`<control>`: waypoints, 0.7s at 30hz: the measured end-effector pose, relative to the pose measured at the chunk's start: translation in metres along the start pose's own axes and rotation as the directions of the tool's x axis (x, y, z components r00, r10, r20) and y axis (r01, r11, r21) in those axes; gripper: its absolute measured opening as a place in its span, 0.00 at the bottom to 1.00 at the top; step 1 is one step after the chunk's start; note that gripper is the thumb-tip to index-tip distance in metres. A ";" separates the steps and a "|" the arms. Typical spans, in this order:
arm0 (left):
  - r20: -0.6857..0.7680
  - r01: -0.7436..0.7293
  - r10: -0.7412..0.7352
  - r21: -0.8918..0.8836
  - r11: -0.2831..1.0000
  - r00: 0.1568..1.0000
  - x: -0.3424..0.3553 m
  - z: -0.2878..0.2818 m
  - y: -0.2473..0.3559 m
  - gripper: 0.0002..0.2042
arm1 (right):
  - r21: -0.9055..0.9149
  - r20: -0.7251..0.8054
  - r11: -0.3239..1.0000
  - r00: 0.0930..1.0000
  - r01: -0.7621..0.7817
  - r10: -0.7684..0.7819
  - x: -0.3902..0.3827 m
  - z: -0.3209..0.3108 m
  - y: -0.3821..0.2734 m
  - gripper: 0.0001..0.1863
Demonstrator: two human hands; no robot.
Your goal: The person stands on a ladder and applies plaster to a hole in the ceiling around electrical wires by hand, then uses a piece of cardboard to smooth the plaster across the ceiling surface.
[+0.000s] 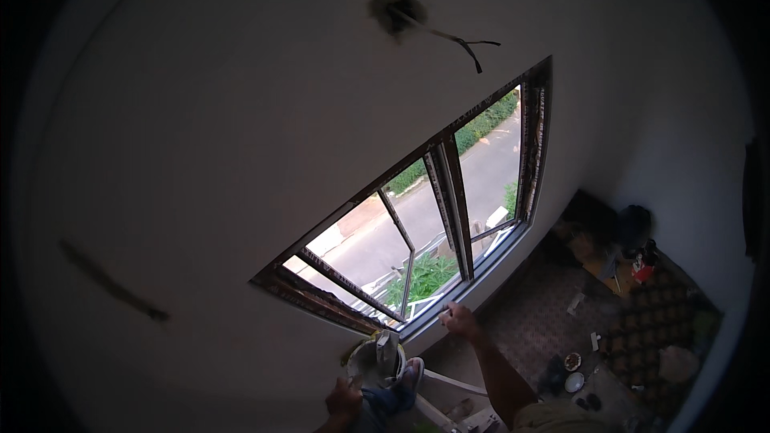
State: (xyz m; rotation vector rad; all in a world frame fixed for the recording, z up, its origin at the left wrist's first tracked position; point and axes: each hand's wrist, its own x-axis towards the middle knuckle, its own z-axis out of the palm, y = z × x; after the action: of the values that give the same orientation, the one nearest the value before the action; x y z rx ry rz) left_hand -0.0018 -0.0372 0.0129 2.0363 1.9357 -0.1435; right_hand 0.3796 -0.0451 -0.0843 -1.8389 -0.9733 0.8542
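Note:
At the lower middle, my left hand [345, 399] is closed beside a pale bucket [367, 362]; what it grips, if anything, is too dark to make out. A light grey, flat-sided piece [387, 345] stands up at the bucket's rim. My right hand [459, 321] reaches to the sill [433, 314] of the window, its fingers curled. Something small and pale shows at those fingertips, too small to name. The dark window frame [451, 200] has open panes, with a road and green plants outside.
My sandalled foot [414, 372] is beside the bucket, near white bars [453, 382]. Below on the right, the floor holds a white plate [574, 382], a small bowl [573, 362], a pale bundle [678, 363] and a red item [642, 271]. Forked wires [461, 42] hang from a wall hole.

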 end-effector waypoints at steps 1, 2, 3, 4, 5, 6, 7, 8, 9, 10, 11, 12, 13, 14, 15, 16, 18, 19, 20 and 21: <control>-0.016 -0.008 0.008 -0.004 1.000 1.000 0.004 0.006 -0.011 0.23 | 0.119 -0.042 0.988 0.994 0.101 -0.097 0.024 -0.046 -0.083 0.14; -0.032 -0.045 0.045 -0.013 0.999 0.998 0.007 0.009 -0.010 0.22 | 0.089 -0.196 0.959 0.949 0.268 -0.247 0.056 -0.087 -0.133 0.14; -0.029 -0.044 0.044 -0.016 0.999 0.999 0.009 0.007 -0.010 0.21 | 0.109 -0.298 0.914 0.890 0.390 -0.344 0.081 -0.122 -0.185 0.14; -0.030 -0.038 0.037 -0.018 0.999 0.999 0.009 0.001 -0.007 0.20 | -0.011 -0.394 0.822 0.753 0.569 -0.527 0.100 -0.152 -0.236 0.17; -0.031 -0.029 0.029 -0.019 0.999 0.999 0.009 -0.004 -0.006 0.18 | -0.011 -0.426 0.729 0.657 0.684 -0.623 0.121 -0.175 -0.278 0.20; -0.030 -0.039 0.039 -0.015 0.999 0.999 0.009 -0.007 -0.004 0.17 | -0.028 -0.452 0.623 0.545 0.782 -0.705 0.140 -0.201 -0.318 0.25; -0.034 -0.037 0.037 -0.012 0.999 0.999 0.008 -0.011 -0.004 0.16 | 0.028 -0.513 0.532 0.469 0.847 -0.719 0.149 -0.215 -0.361 0.26; -0.022 -0.072 0.072 -0.017 0.997 0.997 0.017 -0.010 0.006 0.16 | -0.085 -0.551 0.511 0.387 0.855 -0.739 0.160 -0.244 -0.389 0.25; -0.025 -0.071 0.071 -0.013 0.997 0.997 0.018 -0.007 0.004 0.15 | -0.166 -0.576 0.476 0.307 0.863 -0.758 0.168 -0.256 -0.416 0.25; -0.033 -0.051 0.051 -0.008 0.999 0.998 0.019 -0.003 -0.005 0.15 | -0.171 -0.585 0.528 0.345 0.832 -0.734 0.164 -0.259 -0.446 0.25; -0.040 -0.042 0.042 -0.003 0.999 0.998 0.021 -0.002 -0.009 0.15 | -0.185 -0.598 0.580 0.378 0.793 -0.707 0.160 -0.265 -0.470 0.25; -0.047 -0.058 0.057 -0.010 0.998 0.997 0.023 -0.001 -0.008 0.15 | -0.215 -0.637 0.551 0.312 0.806 -0.705 0.168 -0.273 -0.481 0.26; -0.055 -0.069 0.068 -0.019 0.997 0.996 0.024 -0.001 -0.007 0.15 | -0.244 -0.670 0.522 0.247 0.818 -0.700 0.177 -0.278 -0.493 0.26; -0.062 -0.080 0.079 -0.028 0.996 0.995 0.026 -0.001 -0.006 0.14 | -0.275 -0.699 0.492 0.180 0.826 -0.692 0.184 -0.283 -0.501 0.26; -0.060 -0.073 0.071 -0.030 0.997 0.996 0.026 0.000 -0.009 0.14 | -0.305 -0.682 0.490 0.172 0.817 -0.711 0.190 -0.281 -0.505 0.27; -0.059 -0.067 0.065 -0.033 0.997 0.996 0.028 0.002 -0.011 0.14 | -0.337 -0.664 0.487 0.163 0.806 -0.730 0.195 -0.280 -0.507 0.27; -0.057 -0.059 0.057 -0.036 0.998 0.997 0.029 0.003 -0.013 0.14 | -0.401 -0.644 0.479 0.131 0.781 -0.754 0.204 -0.278 -0.509 0.28; -0.057 -0.058 0.056 -0.036 0.998 0.997 0.030 0.003 -0.014 0.14 | -0.434 -0.642 0.475 0.107 0.766 -0.759 0.208 -0.276 -0.508 0.28; -0.057 -0.058 0.056 -0.035 0.998 0.997 0.030 0.003 -0.014 0.14 | -0.467 -0.639 0.470 0.082 0.749 -0.765 0.212 -0.276 -0.507 0.28; -0.056 -0.060 0.057 -0.042 0.997 0.997 0.031 0.004 -0.013 0.14 | -0.483 -0.636 0.470 0.074 0.738 -0.769 0.215 -0.278 -0.506 0.28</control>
State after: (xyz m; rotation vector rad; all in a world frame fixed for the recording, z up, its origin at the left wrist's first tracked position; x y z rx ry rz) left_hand -0.0118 -0.0088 -0.0025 2.0866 1.8918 -0.0318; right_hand 0.5709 0.2030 0.4458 -1.1328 -1.0859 -0.6949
